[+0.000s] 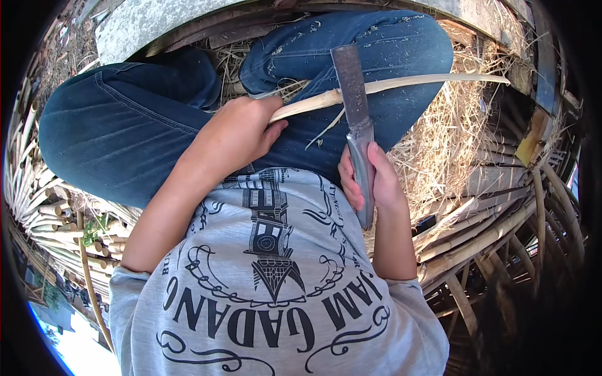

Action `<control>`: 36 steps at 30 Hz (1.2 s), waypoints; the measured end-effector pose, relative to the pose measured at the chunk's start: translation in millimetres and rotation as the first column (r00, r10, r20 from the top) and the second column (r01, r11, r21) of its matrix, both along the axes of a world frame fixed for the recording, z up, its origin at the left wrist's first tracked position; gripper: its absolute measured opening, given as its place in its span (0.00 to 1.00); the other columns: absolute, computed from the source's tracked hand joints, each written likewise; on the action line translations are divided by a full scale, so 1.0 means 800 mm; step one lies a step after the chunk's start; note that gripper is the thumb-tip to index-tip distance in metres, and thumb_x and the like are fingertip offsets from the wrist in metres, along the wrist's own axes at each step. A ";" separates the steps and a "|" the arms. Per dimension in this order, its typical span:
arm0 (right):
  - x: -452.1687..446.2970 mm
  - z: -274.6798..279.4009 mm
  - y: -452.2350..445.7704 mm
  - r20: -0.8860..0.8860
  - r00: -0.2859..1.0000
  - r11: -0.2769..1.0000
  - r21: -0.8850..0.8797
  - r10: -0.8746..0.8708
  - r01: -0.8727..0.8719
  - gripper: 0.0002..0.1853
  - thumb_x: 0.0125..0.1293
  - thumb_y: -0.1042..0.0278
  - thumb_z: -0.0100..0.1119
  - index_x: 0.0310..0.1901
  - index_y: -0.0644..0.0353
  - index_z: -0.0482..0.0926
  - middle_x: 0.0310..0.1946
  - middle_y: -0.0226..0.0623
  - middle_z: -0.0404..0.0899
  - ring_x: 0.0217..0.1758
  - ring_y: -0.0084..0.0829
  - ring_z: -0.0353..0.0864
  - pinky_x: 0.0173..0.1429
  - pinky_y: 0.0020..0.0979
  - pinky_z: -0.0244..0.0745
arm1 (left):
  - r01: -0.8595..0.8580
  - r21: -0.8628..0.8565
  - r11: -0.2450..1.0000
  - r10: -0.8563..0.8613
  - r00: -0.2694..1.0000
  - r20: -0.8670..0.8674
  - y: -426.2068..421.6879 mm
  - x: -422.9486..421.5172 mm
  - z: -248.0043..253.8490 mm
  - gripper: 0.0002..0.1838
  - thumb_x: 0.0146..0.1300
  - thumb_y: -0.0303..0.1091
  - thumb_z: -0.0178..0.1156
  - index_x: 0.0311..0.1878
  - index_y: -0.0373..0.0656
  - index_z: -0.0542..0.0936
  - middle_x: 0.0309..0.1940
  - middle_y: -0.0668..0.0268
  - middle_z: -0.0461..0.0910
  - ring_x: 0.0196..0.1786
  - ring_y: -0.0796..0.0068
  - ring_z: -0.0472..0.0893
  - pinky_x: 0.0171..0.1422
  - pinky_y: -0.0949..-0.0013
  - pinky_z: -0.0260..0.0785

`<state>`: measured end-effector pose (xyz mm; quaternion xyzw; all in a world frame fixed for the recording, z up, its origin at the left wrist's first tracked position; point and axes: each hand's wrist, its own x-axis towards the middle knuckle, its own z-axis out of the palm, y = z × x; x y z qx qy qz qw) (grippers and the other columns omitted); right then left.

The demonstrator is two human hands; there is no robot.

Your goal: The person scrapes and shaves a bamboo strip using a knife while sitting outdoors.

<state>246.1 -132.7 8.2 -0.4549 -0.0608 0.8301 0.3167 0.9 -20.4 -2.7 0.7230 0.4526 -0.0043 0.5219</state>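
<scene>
My left hand (241, 128) is closed around the near end of a pale bamboo strip (313, 103). The strip runs to the right above my thigh, with its tapered far end (464, 78) past the knee. In my right hand (374, 178) is a knife (352, 91) with a broad, square-ended dark blade and a grey handle. Its blade points away from me and crosses over the strip near a node. A thin curled sliver (327, 128) hangs just below the strip, left of the blade.
Pale shavings (448, 150) are heaped to the right of my crossed legs (125, 125), with bits on the jeans. Cut bamboo poles (56, 219) lie at the left. A bamboo frame (483, 241) stands at the lower right. A grey plank (147, 31) lies ahead.
</scene>
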 end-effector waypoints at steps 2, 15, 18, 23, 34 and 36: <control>-0.014 -0.002 0.001 0.097 0.993 0.996 0.044 0.068 -0.073 0.31 0.75 0.37 0.40 0.33 0.63 0.71 0.14 0.33 0.68 0.10 0.23 0.66 0.14 0.24 0.63 | -0.007 0.044 0.999 0.006 1.000 0.010 0.000 -0.001 -0.002 0.08 0.61 0.29 0.66 0.37 0.34 0.78 0.25 0.45 0.79 0.33 0.41 0.79 0.36 0.53 0.71; -0.024 0.002 0.002 0.424 0.874 0.970 0.141 -0.238 0.195 0.23 0.77 0.49 0.47 0.36 0.65 0.72 0.18 0.34 0.72 0.14 0.20 0.69 0.18 0.24 0.63 | -0.008 -0.028 1.000 0.010 0.999 0.039 0.001 -0.003 -0.004 0.09 0.60 0.29 0.66 0.37 0.33 0.78 0.24 0.44 0.78 0.33 0.40 0.79 0.36 0.53 0.70; -0.009 0.009 0.006 0.498 0.859 0.979 0.082 0.122 -0.186 0.24 0.77 0.48 0.46 0.37 0.65 0.72 0.18 0.35 0.72 0.14 0.21 0.69 0.18 0.24 0.64 | 0.006 -0.033 0.999 -0.006 1.000 -0.006 0.000 -0.004 -0.003 0.08 0.60 0.28 0.66 0.37 0.33 0.78 0.26 0.44 0.78 0.33 0.40 0.79 0.36 0.53 0.71; -0.022 -0.004 -0.002 0.376 0.893 0.968 0.124 -0.249 0.218 0.24 0.76 0.47 0.48 0.35 0.64 0.72 0.16 0.33 0.71 0.13 0.20 0.67 0.19 0.23 0.63 | -0.002 -0.006 1.000 0.001 1.000 -0.022 0.001 -0.004 -0.008 0.08 0.60 0.28 0.65 0.37 0.34 0.78 0.26 0.44 0.79 0.34 0.41 0.79 0.37 0.53 0.71; -0.011 -0.005 -0.005 0.481 0.874 0.972 0.164 0.069 -0.167 0.22 0.77 0.49 0.45 0.39 0.64 0.72 0.18 0.35 0.72 0.15 0.21 0.69 0.20 0.24 0.65 | -0.012 0.005 1.000 0.012 1.000 -0.021 0.010 -0.004 -0.005 0.07 0.59 0.25 0.66 0.37 0.33 0.79 0.27 0.47 0.80 0.34 0.43 0.81 0.38 0.56 0.72; -0.016 -0.008 -0.006 0.479 0.877 0.977 0.171 0.030 -0.127 0.22 0.77 0.49 0.45 0.38 0.64 0.72 0.18 0.34 0.72 0.15 0.21 0.69 0.20 0.24 0.65 | 0.002 0.008 1.000 -0.002 1.000 -0.022 0.015 -0.001 -0.005 0.07 0.58 0.25 0.66 0.38 0.33 0.79 0.27 0.47 0.80 0.33 0.43 0.81 0.38 0.56 0.72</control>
